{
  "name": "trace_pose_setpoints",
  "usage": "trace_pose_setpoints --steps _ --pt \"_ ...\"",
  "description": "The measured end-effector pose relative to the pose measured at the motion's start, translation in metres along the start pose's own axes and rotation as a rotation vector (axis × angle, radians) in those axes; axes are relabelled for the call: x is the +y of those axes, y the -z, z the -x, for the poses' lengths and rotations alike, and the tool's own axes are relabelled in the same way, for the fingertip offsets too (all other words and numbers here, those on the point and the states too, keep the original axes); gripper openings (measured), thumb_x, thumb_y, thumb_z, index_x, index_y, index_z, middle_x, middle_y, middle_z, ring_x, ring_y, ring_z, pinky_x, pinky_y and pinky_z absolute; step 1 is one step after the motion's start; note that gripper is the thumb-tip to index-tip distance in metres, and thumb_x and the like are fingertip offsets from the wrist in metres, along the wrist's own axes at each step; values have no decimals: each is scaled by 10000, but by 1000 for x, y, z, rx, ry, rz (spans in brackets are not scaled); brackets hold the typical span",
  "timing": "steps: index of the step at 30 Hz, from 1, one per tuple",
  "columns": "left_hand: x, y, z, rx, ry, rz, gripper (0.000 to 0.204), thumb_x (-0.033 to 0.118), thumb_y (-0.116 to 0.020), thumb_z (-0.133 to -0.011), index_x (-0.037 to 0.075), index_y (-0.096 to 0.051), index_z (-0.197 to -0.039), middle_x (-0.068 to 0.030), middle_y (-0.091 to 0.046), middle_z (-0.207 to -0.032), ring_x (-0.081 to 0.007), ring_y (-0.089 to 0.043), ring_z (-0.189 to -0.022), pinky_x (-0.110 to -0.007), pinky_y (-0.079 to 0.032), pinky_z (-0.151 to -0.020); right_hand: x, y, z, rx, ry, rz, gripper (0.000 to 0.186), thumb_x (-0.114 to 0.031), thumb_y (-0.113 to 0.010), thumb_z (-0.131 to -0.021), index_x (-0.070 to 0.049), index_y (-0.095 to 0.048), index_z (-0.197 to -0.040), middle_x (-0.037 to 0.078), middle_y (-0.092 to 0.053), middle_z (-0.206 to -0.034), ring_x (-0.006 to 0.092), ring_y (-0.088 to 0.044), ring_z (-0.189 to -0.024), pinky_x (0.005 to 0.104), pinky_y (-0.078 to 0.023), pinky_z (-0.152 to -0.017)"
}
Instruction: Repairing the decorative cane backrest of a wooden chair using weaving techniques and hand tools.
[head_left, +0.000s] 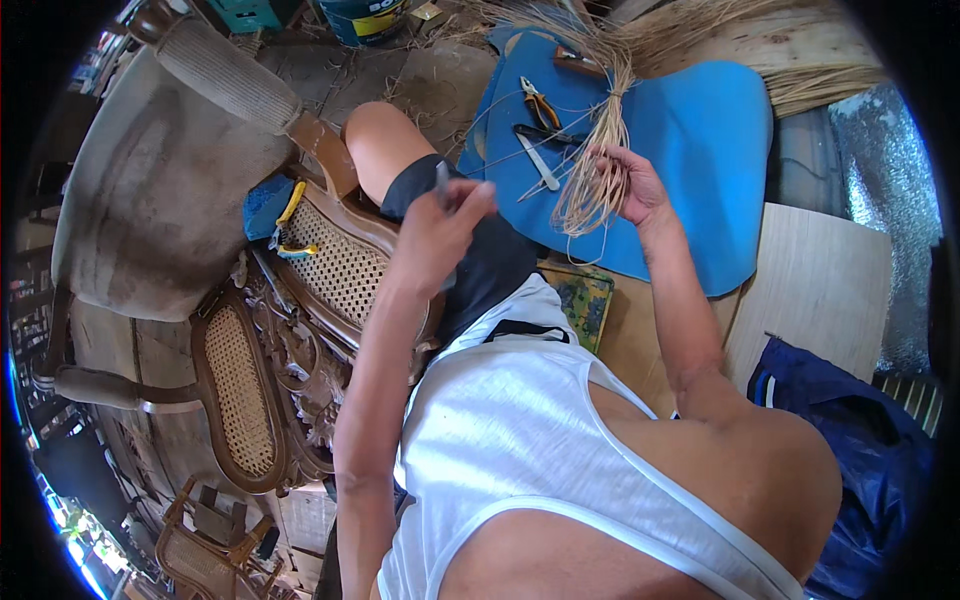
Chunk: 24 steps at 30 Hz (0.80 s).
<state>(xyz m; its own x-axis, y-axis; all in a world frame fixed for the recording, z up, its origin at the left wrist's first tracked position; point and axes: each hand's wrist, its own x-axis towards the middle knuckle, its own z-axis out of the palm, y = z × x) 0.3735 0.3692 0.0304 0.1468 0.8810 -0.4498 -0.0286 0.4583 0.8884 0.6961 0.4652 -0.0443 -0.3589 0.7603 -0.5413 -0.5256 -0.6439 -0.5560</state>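
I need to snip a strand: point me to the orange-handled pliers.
In the head view, the orange-handled pliers lie on the blue mat, upper centre, just left of the cane bundle that the right hand grips.

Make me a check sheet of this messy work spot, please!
Surface: blue mat on the floor, tools lying on it.
Job's things: bundle of pale cane strands; carved wooden chair with woven cane panels.
Clutter: pliers, a second dark tool, loose strands, blue cloth, a dark blue bag.
Hands: left hand closed on a small blurred tool, too unclear to name; right hand grips the cane bundle.
Cables: nothing seen.
Surroundings: grey cushion, more cane chairs, wooden boards, blue-green tub.
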Motion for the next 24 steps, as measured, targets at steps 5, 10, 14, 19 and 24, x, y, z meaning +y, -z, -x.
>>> trace_pose_setpoints --steps 5,10,14,19,24 --pt "-16 -41 -62 -224 21 104 494 398 -726 -898 3 -620 -1175 26 -564 -820 -27 -405 -574 -208 -296 -488 6 6 9 101 39 -19 205 -148 -596 -939 15 -657 -1047 64 -696 -751 161 -667 -594 344 -597 -698" --pt "-49 -79 -76 -473 121 62 488 329 -804 -832 30 -622 -1172 40 -548 -808 -34 -369 -574 -224 -268 -486 14 6 11 57 -2 7 227 -177 -602 -943 16 -647 -1053 125 -727 -870 190 -703 -738 374 -596 -780" --pt "-56 -82 -74 -601 188 140 409 300 -802 -835 49 -636 -1113 45 -535 -755 -39 -351 -549 -231 -246 -475 12 -4 20 96 -76 84 265 -220 -593 -966 4 -634 -1102 152 -719 -1014 206 -704 -847 407 -580 -846" --pt "-66 -70 -81 -527 279 235 256 227 -785 -849 66 -644 -988 57 -484 -658 -45 -348 -504 -230 -234 -462 15 -7 20 -7 -108 71 296 -241 -585 -985 -12 -617 -1170 157 -699 -1113 174 -698 -863 393 -574 -865" --pt "-77 -72 -83 -435 252 239 250 219 -792 -845 64 -646 -977 50 -501 -670 -45 -351 -505 -233 -246 -462 2 -6 32 75 -143 147 291 -234 -588 -990 -22 -616 -1186 142 -700 -1120 128 -685 -839 347 -577 -833"
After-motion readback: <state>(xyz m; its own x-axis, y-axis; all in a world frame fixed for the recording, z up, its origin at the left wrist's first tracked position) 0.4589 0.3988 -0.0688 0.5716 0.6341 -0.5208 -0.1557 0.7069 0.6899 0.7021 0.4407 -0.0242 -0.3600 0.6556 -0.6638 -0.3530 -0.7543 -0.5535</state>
